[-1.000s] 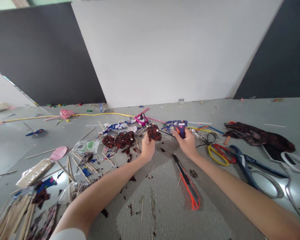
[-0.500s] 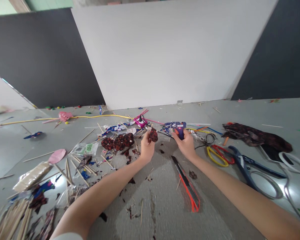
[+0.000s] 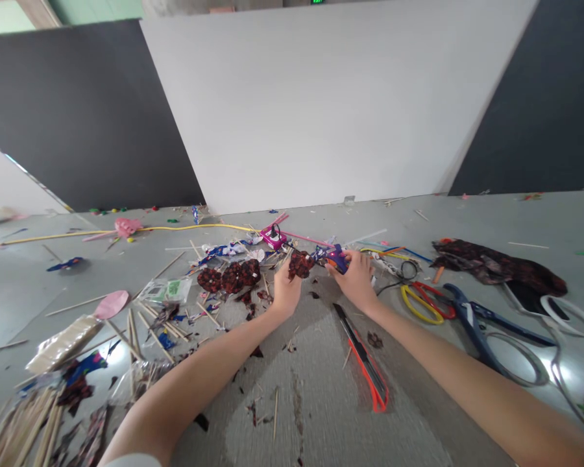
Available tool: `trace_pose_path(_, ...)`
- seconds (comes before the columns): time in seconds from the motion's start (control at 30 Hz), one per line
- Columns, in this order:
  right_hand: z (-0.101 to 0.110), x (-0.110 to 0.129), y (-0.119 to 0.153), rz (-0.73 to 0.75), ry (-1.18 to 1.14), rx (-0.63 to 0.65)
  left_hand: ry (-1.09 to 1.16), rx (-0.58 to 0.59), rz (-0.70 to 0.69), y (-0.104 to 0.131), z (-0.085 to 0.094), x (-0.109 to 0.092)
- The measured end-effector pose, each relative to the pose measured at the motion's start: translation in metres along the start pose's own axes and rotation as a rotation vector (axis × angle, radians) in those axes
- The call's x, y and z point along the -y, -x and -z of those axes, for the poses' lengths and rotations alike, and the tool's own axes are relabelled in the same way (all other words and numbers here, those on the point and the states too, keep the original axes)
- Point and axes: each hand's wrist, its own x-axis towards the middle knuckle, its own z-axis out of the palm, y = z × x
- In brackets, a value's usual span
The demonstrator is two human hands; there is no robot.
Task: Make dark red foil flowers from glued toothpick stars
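My left hand [image 3: 287, 290] is closed round a small rounded piece of dark red and black fabric [image 3: 300, 264], held up over the floor. In my right hand [image 3: 356, 280] is a purple glue gun [image 3: 339, 259] with an orange trigger, its front end pointing left at the fabric piece. Whether the nozzle touches the fabric I cannot tell. Left of my left hand lie several similar dark red fabric pieces [image 3: 232, 277]. A box cutter [image 3: 363, 358] with red edges rests on the floor below my right hand.
A pink power socket [image 3: 273, 238] with a yellow cord [image 3: 202, 226] stands beyond my hands. Scissors with yellow and red handles [image 3: 425, 303], large blue-handled shears [image 3: 486, 324] and dark cloth [image 3: 499, 263] lie right. Wooden sticks [image 3: 29, 425] and a clear packet [image 3: 165, 290] lie left. A white panel [image 3: 331, 104] stands behind.
My right hand has moved slightly left and tilted the glue gun, bringing its front end to the fabric piece. The left hand has stayed nearly in place, the fabric turned a little.
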Motion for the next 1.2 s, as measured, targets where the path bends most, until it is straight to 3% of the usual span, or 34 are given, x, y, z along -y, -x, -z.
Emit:
trace_pose_path(0.13, 0.014, 0.013, 0.004, 0.201, -0.114, -0.075, -0.044, 0.036, -0.036, 0.001, 0.001, -0.003)
trace_pose_path(0.27, 0.024, 0.02, 0.011, 0.471, -0.15, -0.073, -0.133, 0.115, -0.093, 0.001, 0.003, 0.001)
trace_pose_path(0.37, 0.025, 0.019, 0.013, 0.572, -0.128, -0.052, -0.198, 0.155, -0.155, 0.001, 0.004, 0.006)
trace_pose_path(0.67, 0.024, 0.015, 0.013, 0.586, -0.159, -0.019, -0.351, 0.266, -0.473, 0.003, 0.004, 0.006)
trace_pose_path(1.2, 0.025, 0.017, 0.013, 0.597, -0.251, 0.066, -0.357, 0.278, -0.488, 0.003, 0.004, 0.008)
